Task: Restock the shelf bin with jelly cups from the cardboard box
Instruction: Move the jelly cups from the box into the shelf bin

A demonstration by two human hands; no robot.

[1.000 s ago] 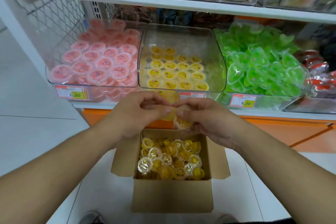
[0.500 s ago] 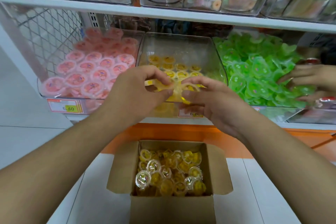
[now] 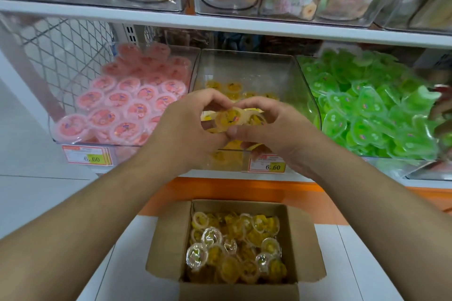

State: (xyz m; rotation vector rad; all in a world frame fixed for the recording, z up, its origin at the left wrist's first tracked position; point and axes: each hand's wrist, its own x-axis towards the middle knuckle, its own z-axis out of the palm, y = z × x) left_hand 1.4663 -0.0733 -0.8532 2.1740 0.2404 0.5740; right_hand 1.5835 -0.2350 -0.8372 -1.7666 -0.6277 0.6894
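Observation:
Both my hands are raised over the clear middle shelf bin point(image 3: 249, 66), which holds yellow jelly cups on its floor. My left hand point(image 3: 188, 127) and my right hand point(image 3: 271, 127) together pinch a yellow jelly cup point(image 3: 230, 117) between fingers and thumbs, just above the bin's front part. More yellow cups show under my right hand. Below, on the floor, the open cardboard box point(image 3: 166, 247) is full of yellow jelly cups point(image 3: 234, 249).
A bin of pink jelly cups point(image 3: 127, 102) stands to the left and a bin of green jelly cups point(image 3: 367, 110) to the right. Another person's hand point(image 3: 442, 105) shows at the right edge. The upper shelf point(image 3: 220, 19) carries candy tubs. Price tags point(image 3: 266, 164) hang below.
My hands rose from just above the box to the front of the middle bin, carrying the yellow cup. The view tilted up. The other person's hand drew back toward the right edge.

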